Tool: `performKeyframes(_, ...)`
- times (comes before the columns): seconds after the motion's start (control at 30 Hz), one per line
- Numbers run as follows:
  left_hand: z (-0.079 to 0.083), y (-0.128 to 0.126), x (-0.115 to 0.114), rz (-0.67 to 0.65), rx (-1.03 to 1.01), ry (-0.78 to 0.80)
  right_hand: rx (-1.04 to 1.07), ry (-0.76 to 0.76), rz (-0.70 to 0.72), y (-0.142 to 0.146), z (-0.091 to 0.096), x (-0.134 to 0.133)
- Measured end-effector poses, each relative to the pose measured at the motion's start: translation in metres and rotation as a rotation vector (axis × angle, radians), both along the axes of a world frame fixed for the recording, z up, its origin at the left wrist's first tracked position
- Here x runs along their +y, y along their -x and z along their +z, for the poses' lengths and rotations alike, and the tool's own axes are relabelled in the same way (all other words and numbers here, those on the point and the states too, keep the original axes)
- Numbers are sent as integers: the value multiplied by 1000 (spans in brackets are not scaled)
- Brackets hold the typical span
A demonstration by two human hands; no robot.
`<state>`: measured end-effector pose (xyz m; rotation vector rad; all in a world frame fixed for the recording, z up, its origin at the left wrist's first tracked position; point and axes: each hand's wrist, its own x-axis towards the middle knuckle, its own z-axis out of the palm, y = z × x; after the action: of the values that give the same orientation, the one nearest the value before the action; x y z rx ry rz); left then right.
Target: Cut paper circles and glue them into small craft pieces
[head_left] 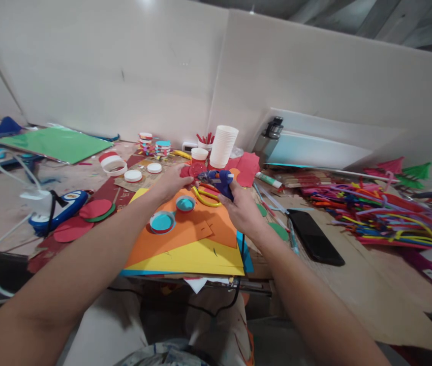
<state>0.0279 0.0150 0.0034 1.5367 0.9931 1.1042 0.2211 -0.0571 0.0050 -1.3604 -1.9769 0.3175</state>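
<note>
My right hand (pixel 241 206) grips a blue hot glue gun (pixel 221 179), its nozzle pointing left toward my left hand (pixel 174 181). The left fingers are closed on a small red piece (pixel 186 173), partly hidden by the hand, so its exact shape is unclear. Just behind stands a red-and-white paper cup (pixel 198 158). Below the glue gun lies a tool with yellow handles (pixel 206 198). Two short cup pieces with blue inside (pixel 162 222) sit on orange paper (pixel 185 239), which rests over yellow paper (pixel 201 259).
A stack of white cups (pixel 224 145) rises behind the hands. Red paper circles (pixel 73 229) and a blue-and-white device (pixel 61 208) lie left. A black phone (pixel 315 236) and many pipe cleaners (pixel 387 218) are right. A black cord (pixel 243 254) hangs over the front edge.
</note>
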Motion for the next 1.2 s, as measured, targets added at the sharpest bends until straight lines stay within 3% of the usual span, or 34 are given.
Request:
performKeyframes(0.37,-8,1,1,-39,115,-63,-24,-24,-172,-2,4,2)
performKeyframes(0.83,-16,6,16,9,-165,-7,-56,-1,-155,0,4,-3)
performKeyframes(1.2,-11,4,9,-48,-92,1,-17,-50,-194,-4,3,0)
